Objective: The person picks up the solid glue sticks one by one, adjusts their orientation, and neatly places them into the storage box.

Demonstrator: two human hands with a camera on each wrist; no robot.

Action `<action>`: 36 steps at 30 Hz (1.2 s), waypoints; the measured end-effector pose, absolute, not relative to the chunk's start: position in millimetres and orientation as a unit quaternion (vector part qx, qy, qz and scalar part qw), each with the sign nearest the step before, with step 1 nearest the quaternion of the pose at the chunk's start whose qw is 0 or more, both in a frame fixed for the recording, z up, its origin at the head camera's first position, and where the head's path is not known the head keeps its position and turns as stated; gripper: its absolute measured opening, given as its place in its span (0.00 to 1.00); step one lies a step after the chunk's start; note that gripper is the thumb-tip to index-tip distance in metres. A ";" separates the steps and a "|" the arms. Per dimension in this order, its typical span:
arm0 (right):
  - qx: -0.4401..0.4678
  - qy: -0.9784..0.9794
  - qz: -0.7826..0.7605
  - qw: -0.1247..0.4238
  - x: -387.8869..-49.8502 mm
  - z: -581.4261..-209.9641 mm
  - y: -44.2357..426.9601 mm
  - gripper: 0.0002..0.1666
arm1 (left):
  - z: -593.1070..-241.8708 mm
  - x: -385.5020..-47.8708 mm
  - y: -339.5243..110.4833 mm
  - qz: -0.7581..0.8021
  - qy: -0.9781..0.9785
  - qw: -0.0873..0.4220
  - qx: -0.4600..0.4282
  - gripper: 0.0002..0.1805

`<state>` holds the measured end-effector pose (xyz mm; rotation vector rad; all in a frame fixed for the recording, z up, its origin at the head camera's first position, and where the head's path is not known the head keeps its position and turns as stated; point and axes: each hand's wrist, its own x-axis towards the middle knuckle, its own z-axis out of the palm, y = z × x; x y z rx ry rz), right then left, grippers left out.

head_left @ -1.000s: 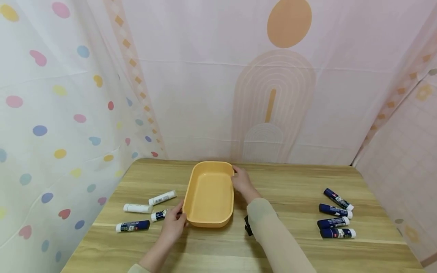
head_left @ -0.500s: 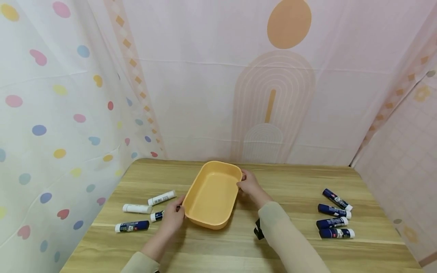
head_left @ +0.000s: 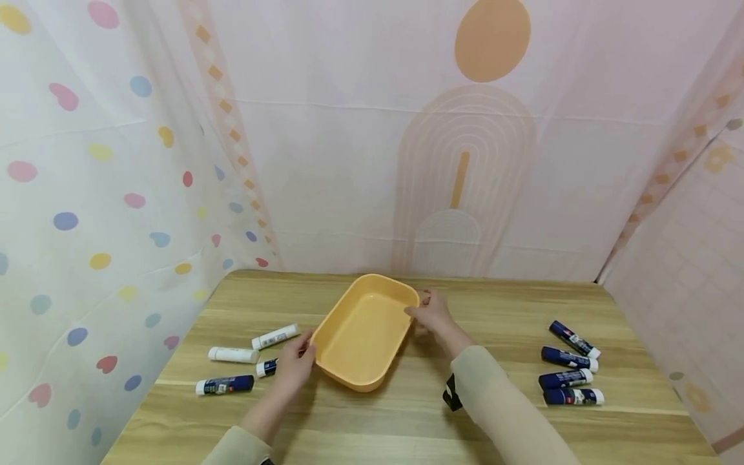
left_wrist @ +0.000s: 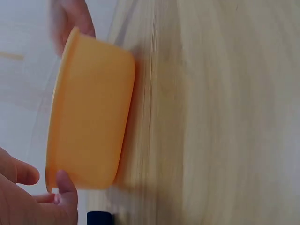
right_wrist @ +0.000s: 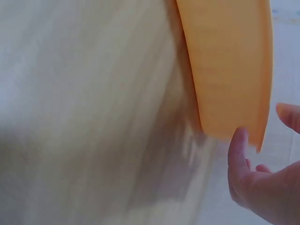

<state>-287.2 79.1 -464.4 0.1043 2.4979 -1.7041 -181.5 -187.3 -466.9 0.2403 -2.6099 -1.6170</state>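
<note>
An orange-yellow plastic tray (head_left: 363, 339) stands turned at an angle on the wooden table (head_left: 372, 426), with nothing in it. My left hand (head_left: 294, 363) holds its near-left corner, the thumb over the rim and a finger on the outer wall (left_wrist: 93, 112). Over at the far-right corner, my right hand (head_left: 434, 316) is loosely spread around the rim. In the right wrist view its thumb (right_wrist: 288, 117) stands apart from the rim, while a finger (right_wrist: 239, 140) is at the outer wall.
White glue sticks (head_left: 234, 354) and blue ones (head_left: 225, 385) lie left of the tray, one partly hidden by my left hand. Several blue glue sticks with white ends (head_left: 569, 359) lie at the right. A patterned curtain (head_left: 337, 161) hangs behind the table.
The tray has turned clockwise, its far end swinging right. My right hand has moved right with that end, and its fingers have loosened from the rim. The left hand stays at its corner.
</note>
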 end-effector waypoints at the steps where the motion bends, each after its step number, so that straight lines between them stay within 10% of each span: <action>1: 0.027 0.834 -0.548 0.053 -289.6 -462.5 80.4 0.42 | -467.3 -179.5 -185.3 -0.539 -0.837 0.031 0.087 0.23; 15: -0.144 0.922 -0.358 0.025 -314.2 -456.1 64.1 0.35 | -469.7 -146.0 -150.3 -0.672 -0.717 -0.030 0.183 0.33; 36: -0.112 0.938 -0.325 -0.043 -305.0 -468.7 88.9 0.25 | -477.5 -161.2 -148.7 -0.648 -0.748 -0.025 0.141 0.24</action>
